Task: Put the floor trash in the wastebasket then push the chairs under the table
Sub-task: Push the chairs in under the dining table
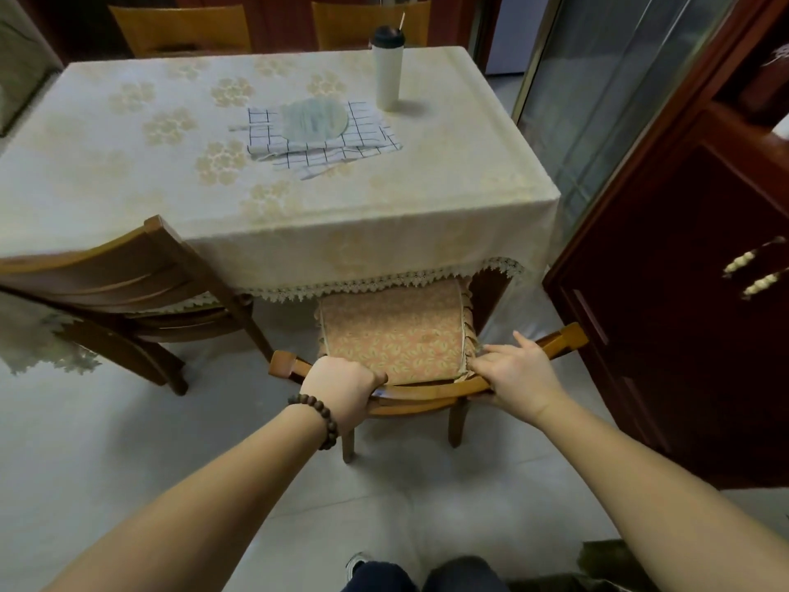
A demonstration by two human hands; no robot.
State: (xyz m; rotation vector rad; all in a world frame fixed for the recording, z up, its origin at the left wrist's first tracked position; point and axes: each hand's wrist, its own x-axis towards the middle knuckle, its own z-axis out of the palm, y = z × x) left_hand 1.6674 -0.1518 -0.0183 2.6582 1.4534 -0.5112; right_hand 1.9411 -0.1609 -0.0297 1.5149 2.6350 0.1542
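Observation:
A wooden chair point(427, 393) with an orange patterned seat cushion point(397, 331) stands at the near side of the table point(299, 198), its seat front under the lace edge of the cream tablecloth. My left hand point(341, 388), with a bead bracelet at the wrist, is closed around the left part of the chair's curved top rail. My right hand point(518, 371) rests on the right part of the rail, fingers stretched along it and thumb under. A second wooden chair point(128, 288) stands at the left, pushed partly under the table. No trash or wastebasket shows.
On the table lie a checked cloth point(324, 143) with a round green mat and a tall white tumbler point(387, 68). Two more chairs point(183, 29) stand at the far side. A dark red cabinet point(683, 292) stands close on the right, with a glass door behind it.

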